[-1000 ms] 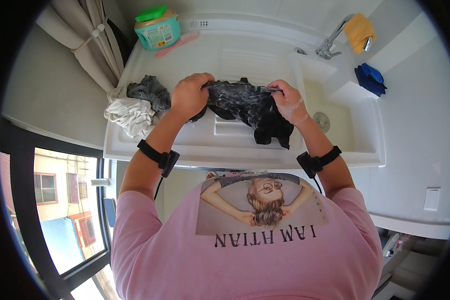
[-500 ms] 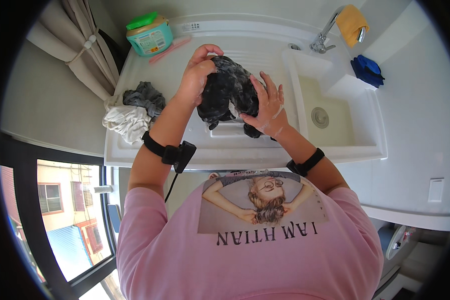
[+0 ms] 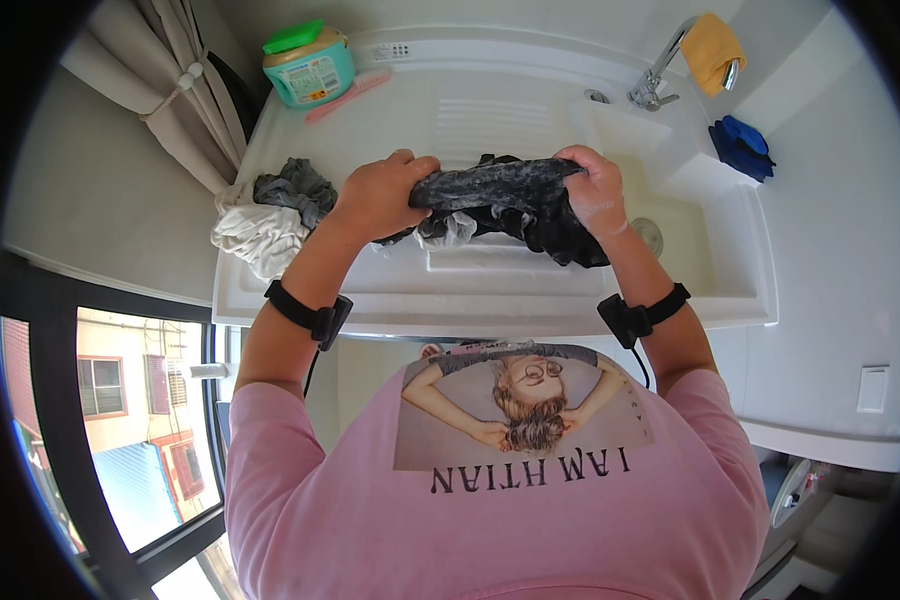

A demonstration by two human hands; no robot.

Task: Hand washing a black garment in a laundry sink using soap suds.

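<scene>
Left hand (image 3: 378, 195) and right hand (image 3: 597, 193), each closed on one end of a sudsy black garment (image 3: 505, 185), hold it stretched over the white sink (image 3: 530, 308). Farther out, a teal tub (image 3: 340, 76) bears a printed label (image 3: 310, 79); the pink shirt (image 3: 500, 540) shows dark lettering (image 3: 543, 470).

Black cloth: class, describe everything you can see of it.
The black cloth looks like wet fabric, crumpled and streaked with whitish suds. Its far part forms a long band between the left hand and right hand, both gripping it. Lower in the picture, loose folds bunch over the sink. A pale patch shows among them; whether suds or fabric is unclear.
</scene>
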